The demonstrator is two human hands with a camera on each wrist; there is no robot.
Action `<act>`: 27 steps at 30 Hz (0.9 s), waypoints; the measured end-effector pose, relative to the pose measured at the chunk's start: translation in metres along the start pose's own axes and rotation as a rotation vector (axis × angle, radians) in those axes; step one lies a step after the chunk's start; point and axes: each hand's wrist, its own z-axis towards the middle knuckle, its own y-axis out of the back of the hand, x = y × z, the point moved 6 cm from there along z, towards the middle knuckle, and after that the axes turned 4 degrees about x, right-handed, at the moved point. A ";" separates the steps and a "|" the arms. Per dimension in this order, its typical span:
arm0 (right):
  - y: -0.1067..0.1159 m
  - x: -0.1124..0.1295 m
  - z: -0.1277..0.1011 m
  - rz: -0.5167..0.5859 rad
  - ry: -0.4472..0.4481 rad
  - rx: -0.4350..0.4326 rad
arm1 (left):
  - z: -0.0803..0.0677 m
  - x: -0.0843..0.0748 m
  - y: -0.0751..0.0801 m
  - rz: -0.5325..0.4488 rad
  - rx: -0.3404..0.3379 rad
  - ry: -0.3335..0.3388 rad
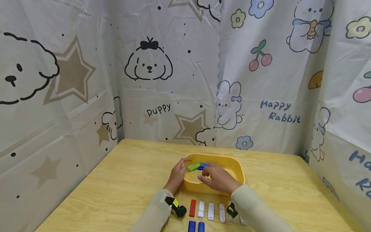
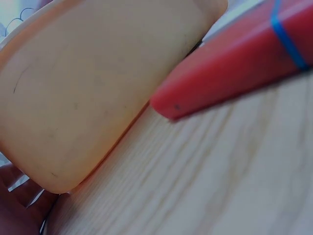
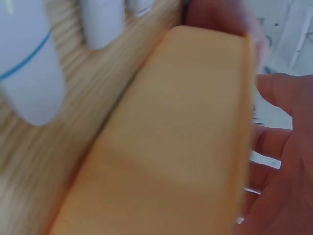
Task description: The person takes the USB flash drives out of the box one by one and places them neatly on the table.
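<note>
A yellow plastic bin point(image 1: 200, 187) stands on the table. My left hand point(image 1: 175, 175) grips its left side, with fingers along the outer wall and the thumb at the rim. Over the inside of the bin hovers my right hand point(image 1: 220, 178), its fingers loosely bent; nothing shows between them in the right wrist view. A green stick point(image 1: 194, 167) and blue sticks point(image 1: 204, 165), which look like USB flash drives, lie in the bin just left of the right fingertips. The right hand hides part of the bin floor.
Nearer me, a row holds a red stick point(image 1: 192, 208), several white sticks point(image 1: 211, 211) and others partly under my right wrist. Two blue sticks point(image 1: 201, 227) lie in front of that row. Printed curtains point(image 1: 150, 96) enclose the wooden table point(image 1: 130, 180).
</note>
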 end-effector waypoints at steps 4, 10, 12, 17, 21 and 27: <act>-0.013 -0.011 0.004 0.043 -0.049 0.065 | -0.002 0.002 -0.002 -0.013 0.010 0.006; -0.025 -0.021 0.006 0.093 -0.098 0.144 | -0.002 0.000 -0.002 0.006 -0.003 0.003; -0.027 -0.024 0.007 0.091 -0.111 0.163 | -0.001 -0.001 -0.001 0.014 -0.008 -0.001; -0.030 -0.029 0.007 0.111 -0.159 0.198 | 0.001 0.000 -0.001 0.008 0.000 -0.003; -0.032 -0.029 0.006 0.147 -0.188 0.230 | 0.001 0.001 -0.001 0.007 -0.001 0.000; -0.033 -0.028 0.004 0.161 -0.211 0.252 | 0.000 0.002 -0.001 -0.005 0.002 0.010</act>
